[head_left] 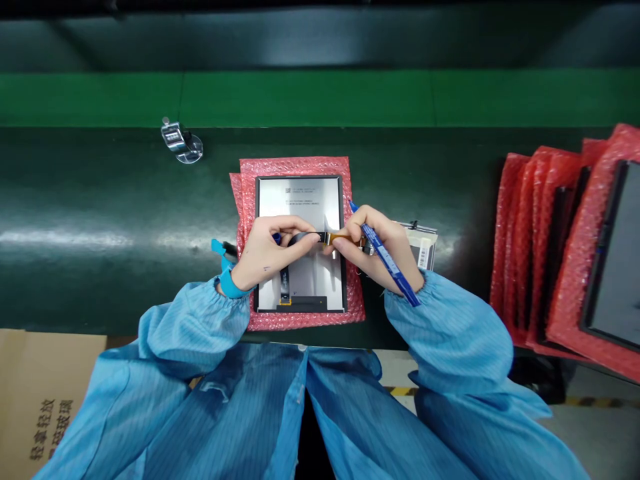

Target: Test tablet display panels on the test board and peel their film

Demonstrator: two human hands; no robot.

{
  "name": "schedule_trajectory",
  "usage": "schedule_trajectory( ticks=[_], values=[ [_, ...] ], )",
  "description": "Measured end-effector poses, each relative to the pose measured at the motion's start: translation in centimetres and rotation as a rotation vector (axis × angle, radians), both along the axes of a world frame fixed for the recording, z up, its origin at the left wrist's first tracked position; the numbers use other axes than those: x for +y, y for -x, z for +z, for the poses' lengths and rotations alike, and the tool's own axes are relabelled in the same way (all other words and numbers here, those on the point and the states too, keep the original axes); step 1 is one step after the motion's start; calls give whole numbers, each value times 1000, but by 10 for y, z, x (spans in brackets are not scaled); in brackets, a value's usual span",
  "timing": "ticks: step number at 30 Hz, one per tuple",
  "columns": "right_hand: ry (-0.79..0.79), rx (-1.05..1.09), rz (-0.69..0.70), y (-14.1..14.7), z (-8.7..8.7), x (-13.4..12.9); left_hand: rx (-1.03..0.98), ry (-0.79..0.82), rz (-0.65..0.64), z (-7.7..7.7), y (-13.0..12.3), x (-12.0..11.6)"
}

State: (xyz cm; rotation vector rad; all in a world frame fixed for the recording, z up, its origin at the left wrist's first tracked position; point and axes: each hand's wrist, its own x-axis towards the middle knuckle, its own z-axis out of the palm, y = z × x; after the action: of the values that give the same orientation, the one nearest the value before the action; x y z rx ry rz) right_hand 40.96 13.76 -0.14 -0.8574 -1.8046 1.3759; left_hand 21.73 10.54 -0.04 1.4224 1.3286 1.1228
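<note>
A display panel (300, 200) lies back side up on red bubble-wrap bags (295, 165) in front of me. From its lower edge a black ribbon cable (285, 283) rises, and my left hand (273, 250) pinches its end above the panel. My right hand (383, 243) pinches an orange flex cable (340, 237) whose end meets the black one; whether the connectors are joined I cannot tell. A blue marker pen (385, 257) is also tucked in my right hand, slanting across its back. A blue pen cap or similar shows behind my left fingers.
Beside my right hand lies a small board with a barcode label (424, 253). More panels in red bubble bags (535, 247) are stacked at the right. A metal tape dispenser (182, 141) stands back left; a cardboard box (50, 393) is lower left. A blue wrist strap (230, 283) circles my left wrist.
</note>
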Motion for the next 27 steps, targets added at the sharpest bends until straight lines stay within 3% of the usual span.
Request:
schedule_trajectory(
  ticks=[4, 9, 14, 27],
  values=[
    [-7, -30, -10, 1, -5, -2, 41, -48, -19, -1, 0, -1],
    [-90, -131, -26, 0, -9, -3, -20, 25, -123, 1, 1, -3],
    [65, 15, -21, 2, 0, -3, -47, 64, -37, 3, 1, -1],
    [48, 7, -34, 2, 2, -4, 16, 0, 13, 1, -3, -2]
  ],
)
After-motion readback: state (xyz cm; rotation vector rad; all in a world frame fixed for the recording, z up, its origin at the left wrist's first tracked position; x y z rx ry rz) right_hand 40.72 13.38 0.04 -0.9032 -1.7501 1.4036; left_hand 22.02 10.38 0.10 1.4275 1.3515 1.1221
